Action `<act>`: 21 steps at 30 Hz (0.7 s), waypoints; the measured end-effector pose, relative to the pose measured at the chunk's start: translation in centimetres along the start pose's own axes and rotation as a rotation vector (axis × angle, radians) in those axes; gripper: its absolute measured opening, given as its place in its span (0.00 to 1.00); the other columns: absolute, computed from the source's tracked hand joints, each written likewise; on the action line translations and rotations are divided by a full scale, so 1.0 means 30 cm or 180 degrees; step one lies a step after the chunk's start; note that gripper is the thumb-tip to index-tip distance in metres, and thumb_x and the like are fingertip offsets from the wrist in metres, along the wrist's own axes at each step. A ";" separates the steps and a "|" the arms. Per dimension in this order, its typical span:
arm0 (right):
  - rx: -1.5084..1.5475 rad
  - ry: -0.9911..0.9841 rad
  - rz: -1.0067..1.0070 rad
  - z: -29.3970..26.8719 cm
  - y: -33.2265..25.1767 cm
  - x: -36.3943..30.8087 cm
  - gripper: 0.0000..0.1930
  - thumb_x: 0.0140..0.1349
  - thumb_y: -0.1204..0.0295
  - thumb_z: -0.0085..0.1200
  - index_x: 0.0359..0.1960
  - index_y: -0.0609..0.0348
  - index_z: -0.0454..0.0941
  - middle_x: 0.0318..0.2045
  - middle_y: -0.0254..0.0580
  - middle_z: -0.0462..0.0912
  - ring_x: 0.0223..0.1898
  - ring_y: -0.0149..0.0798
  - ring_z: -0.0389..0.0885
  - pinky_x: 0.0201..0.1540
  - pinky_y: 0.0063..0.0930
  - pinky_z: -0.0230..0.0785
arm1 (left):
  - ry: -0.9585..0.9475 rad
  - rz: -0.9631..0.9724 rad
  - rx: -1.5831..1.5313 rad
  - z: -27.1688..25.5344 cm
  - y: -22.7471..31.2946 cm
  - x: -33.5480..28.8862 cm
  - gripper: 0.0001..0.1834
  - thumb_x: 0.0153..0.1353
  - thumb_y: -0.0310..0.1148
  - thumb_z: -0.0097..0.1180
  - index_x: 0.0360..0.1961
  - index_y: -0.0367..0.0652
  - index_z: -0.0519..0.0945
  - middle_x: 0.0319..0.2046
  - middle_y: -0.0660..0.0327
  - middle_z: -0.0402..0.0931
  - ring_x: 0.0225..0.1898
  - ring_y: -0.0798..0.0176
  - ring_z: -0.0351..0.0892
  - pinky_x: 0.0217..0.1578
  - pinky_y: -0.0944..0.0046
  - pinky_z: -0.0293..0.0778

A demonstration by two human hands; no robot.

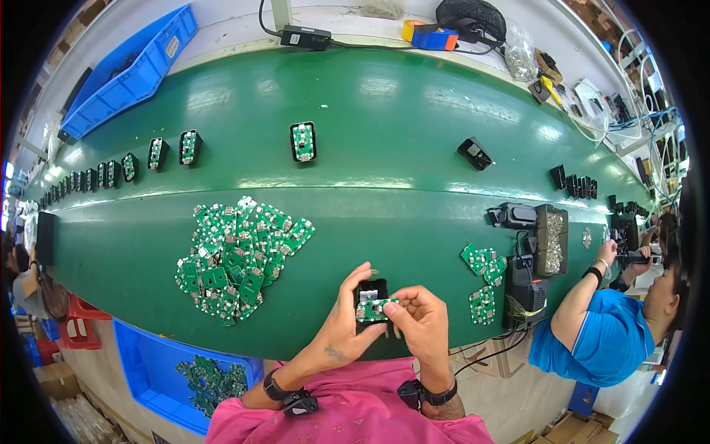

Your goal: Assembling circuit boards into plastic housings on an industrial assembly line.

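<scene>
Left hand [343, 320] grips black case [380, 286]; right hand [424, 320] pinches circuit board [371, 311] across it; board pile [238, 260] at ten o'clock from hands.

Two hands [342, 320] [423, 318], one black case [379, 285] and one circuit board [372, 311]. One desk [370, 229]. Two piles of boards [237, 259] [482, 266], too overlapped to count, toward nine and four o'clock. Two lone cases [303, 142] [475, 153], at eleven and two. Two large blue bins [140, 89] [151, 374], at ten and eight.
</scene>
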State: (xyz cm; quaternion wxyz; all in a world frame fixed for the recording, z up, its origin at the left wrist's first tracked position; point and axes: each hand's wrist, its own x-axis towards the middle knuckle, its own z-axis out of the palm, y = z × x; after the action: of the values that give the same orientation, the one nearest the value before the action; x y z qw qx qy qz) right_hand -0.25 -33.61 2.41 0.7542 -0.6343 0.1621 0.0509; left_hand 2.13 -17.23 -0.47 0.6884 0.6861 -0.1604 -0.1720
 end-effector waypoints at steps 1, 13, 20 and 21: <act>-0.0001 -0.0003 0.0001 -0.001 0.000 0.002 0.06 0.62 0.80 0.60 0.38 0.67 0.76 0.27 0.34 0.80 0.22 0.20 0.73 0.20 0.14 0.63 | 0.0003 0.0000 0.0000 -0.005 0.010 0.006 0.49 0.53 0.16 0.61 0.72 0.40 0.46 0.69 0.47 0.50 0.67 0.55 0.59 0.63 0.57 0.64; -0.1135 0.0496 -0.1152 0.026 -0.024 -0.032 0.07 0.63 0.79 0.60 0.39 0.71 0.79 0.30 0.37 0.80 0.24 0.21 0.76 0.24 0.15 0.68 | 0.0219 -0.0263 -0.0888 -0.004 0.014 0.012 0.30 0.67 0.22 0.51 0.69 0.41 0.60 0.52 0.56 0.72 0.45 0.71 0.73 0.42 0.69 0.72; -0.0524 -0.0261 -0.0409 0.038 -0.043 -0.038 0.06 0.66 0.81 0.55 0.41 0.71 0.81 0.33 0.39 0.80 0.25 0.23 0.78 0.24 0.16 0.71 | -0.0110 -0.0282 -0.0073 -0.015 0.047 0.018 0.31 0.66 0.17 0.46 0.69 0.40 0.56 0.56 0.53 0.69 0.46 0.67 0.77 0.44 0.68 0.78; -0.0462 -0.0287 -0.0414 0.038 -0.038 -0.039 0.06 0.66 0.81 0.54 0.41 0.71 0.81 0.33 0.39 0.81 0.24 0.23 0.78 0.23 0.16 0.71 | -0.0237 -0.0312 0.0088 -0.016 0.056 0.019 0.31 0.66 0.17 0.46 0.69 0.41 0.56 0.54 0.53 0.69 0.41 0.68 0.79 0.38 0.68 0.80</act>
State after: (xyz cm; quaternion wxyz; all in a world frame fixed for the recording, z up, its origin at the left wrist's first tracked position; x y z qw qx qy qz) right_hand -0.82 -32.56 4.00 0.7145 -0.6935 0.0824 0.0419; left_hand 2.87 -17.05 1.18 0.6632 0.6957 -0.1545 -0.2287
